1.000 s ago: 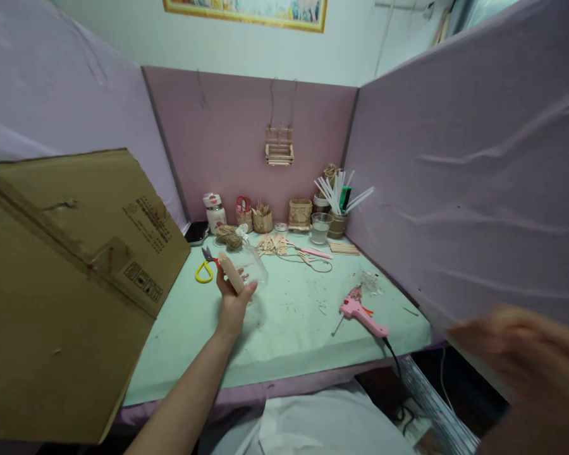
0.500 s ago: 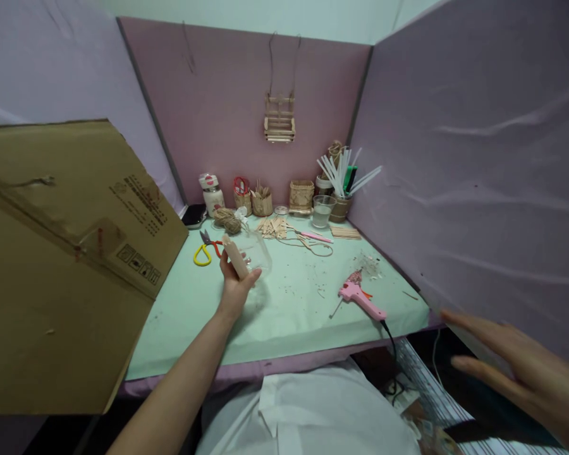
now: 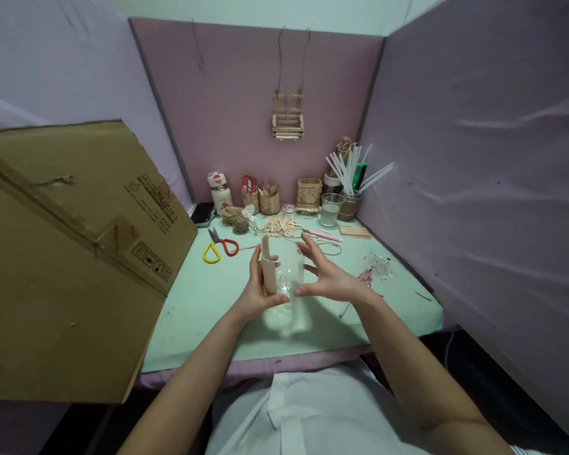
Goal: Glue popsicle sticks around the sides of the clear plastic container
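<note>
Over the middle of the table, my left hand grips a clear plastic container. Pale flat wooden craft sticks line the container's left side, under my left fingers. My right hand curves round the container's right side, its thumb and fingertips against the clear wall. Behind my right forearm lies a pink glue gun, mostly hidden. Scissors with one yellow and one red handle rest to the left of my left hand.
A large cardboard box stands at the left. Along the back are a twine ball, loose wooden sticks, a pink-handled tool, a cup of liquid and a pot of white glue sticks. A small wooden rack hangs on the back panel.
My right hand has come in from the far right to the container. My left hand has turned the container more upright and moved it slightly right. The view has shifted a little.
</note>
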Motion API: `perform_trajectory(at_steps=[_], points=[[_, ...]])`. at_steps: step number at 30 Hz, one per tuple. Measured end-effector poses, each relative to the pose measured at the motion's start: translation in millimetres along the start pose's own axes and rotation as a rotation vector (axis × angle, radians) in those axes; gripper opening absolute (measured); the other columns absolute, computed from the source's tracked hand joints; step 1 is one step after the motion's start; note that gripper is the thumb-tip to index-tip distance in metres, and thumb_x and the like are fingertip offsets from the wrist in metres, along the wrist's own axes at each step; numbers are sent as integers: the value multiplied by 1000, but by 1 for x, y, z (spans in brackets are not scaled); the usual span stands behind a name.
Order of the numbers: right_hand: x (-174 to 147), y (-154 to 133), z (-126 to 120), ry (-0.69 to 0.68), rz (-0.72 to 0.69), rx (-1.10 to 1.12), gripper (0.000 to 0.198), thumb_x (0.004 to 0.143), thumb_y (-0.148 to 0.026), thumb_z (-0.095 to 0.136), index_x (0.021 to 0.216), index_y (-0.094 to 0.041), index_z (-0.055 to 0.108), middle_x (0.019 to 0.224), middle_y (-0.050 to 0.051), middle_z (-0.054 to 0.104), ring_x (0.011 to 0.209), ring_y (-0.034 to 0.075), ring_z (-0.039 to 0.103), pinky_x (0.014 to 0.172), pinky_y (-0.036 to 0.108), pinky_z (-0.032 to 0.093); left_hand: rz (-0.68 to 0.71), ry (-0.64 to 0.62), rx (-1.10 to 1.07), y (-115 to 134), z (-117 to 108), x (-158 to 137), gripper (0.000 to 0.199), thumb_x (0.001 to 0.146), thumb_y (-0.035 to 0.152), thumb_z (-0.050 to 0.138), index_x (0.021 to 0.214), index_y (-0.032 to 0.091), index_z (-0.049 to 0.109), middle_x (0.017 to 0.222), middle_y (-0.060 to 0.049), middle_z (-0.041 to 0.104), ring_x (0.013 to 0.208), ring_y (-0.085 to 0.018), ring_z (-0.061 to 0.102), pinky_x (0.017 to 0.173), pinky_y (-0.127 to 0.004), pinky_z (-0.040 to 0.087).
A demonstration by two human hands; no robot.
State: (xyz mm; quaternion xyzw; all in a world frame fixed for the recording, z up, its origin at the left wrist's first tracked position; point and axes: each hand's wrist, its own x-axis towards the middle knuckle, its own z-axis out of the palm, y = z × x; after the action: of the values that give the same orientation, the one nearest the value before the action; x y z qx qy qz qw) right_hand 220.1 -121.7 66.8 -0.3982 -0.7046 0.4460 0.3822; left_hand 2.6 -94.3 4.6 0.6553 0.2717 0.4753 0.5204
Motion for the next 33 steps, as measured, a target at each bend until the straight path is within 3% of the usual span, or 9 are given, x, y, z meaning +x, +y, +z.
perform_trajectory(at_steps=[5,10,14,19,23,26,29,31,33], points=[[15,21,1,-107,-27,129,137,60,-46,88,155,-35,-10,155,18,28,149,27,22,113,53,31,36,-110,54,-3,-3,-1,139,58,46,90,153,33,-11,158,-19,21,148,-35,23,118,-53,26],[11,46,12,144,7,-13,130,67,-36,83,155,-30,-13,151,19,33,146,27,29,113,51,31,-46,-31,93,-7,-5,4,141,57,49,89,152,37,-14,165,-14,7,153,-33,7,122,-54,11],[18,60,21,234,84,-80,129,66,-32,80,156,-23,-12,155,24,27,148,28,27,114,49,30,-86,-18,29,-13,-5,6,143,56,52,89,153,30,-14,163,-19,12,153,-32,11,123,-51,9],[21,61,23,203,217,-165,135,64,-35,82,155,-20,-17,161,27,15,149,31,25,116,49,27,-219,-105,13,-17,-3,3,139,61,46,88,154,29,-14,163,-20,9,150,-34,22,121,-51,22],[11,56,15,229,165,-292,144,57,-46,87,156,-18,-13,162,24,13,151,33,16,119,50,24,-252,-92,98,-15,-3,1,135,62,44,87,155,25,-9,162,-21,15,149,-34,24,121,-52,23],[-2,51,-8,291,85,-468,125,62,-49,85,158,-22,10,160,19,27,148,34,27,116,51,31,-212,-5,164,-14,-5,2,127,61,45,87,156,22,5,158,-22,28,147,-35,28,120,-52,24],[-11,45,-53,404,107,-729,72,82,-44,69,146,-24,42,144,13,54,131,27,52,107,43,43,-106,171,166,-11,-9,6,90,73,51,75,147,22,34,147,-17,47,139,-31,43,113,-48,36],[-9,42,-92,435,237,-942,44,92,-37,57,133,-22,56,130,10,65,117,22,62,99,34,48,-49,378,152,-8,-11,10,60,79,52,67,128,21,53,128,-12,62,119,-24,58,97,-38,48],[-1,43,-131,452,336,-1020,34,95,-28,51,125,-17,63,119,13,70,108,23,66,91,32,50,-23,580,109,-5,-13,14,40,78,50,67,104,18,62,97,-6,67,84,-15,64,70,-25,51]])
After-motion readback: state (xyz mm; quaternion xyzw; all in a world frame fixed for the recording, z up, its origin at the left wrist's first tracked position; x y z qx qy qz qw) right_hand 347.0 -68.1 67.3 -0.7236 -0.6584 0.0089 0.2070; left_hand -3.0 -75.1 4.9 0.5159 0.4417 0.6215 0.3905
